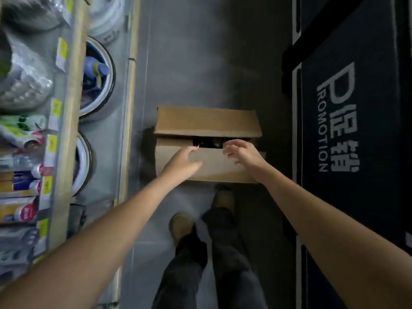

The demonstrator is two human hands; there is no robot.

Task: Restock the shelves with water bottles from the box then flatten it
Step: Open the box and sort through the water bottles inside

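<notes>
A brown cardboard box (207, 121) stands on the grey floor in front of my feet. Its two top flaps are almost closed, with a dark gap between them. Inside the gap I make out only dark shapes; no bottle is plainly visible. My left hand (182, 160) lies on the near flap with its fingertips at the flap's edge by the gap. My right hand (242, 152) hovers over the right end of the same edge with its fingers curled; whether it grips the flap is unclear. The shelves (66, 134) run along the left.
Shelf levels on the left hold packaged goods, bottles and round white tubs (98, 79), with yellow price tags on the edges. A dark display stand (356, 121) printed "PROMOTION" fills the right. My two shoes (200, 215) stand just behind the box in the narrow aisle.
</notes>
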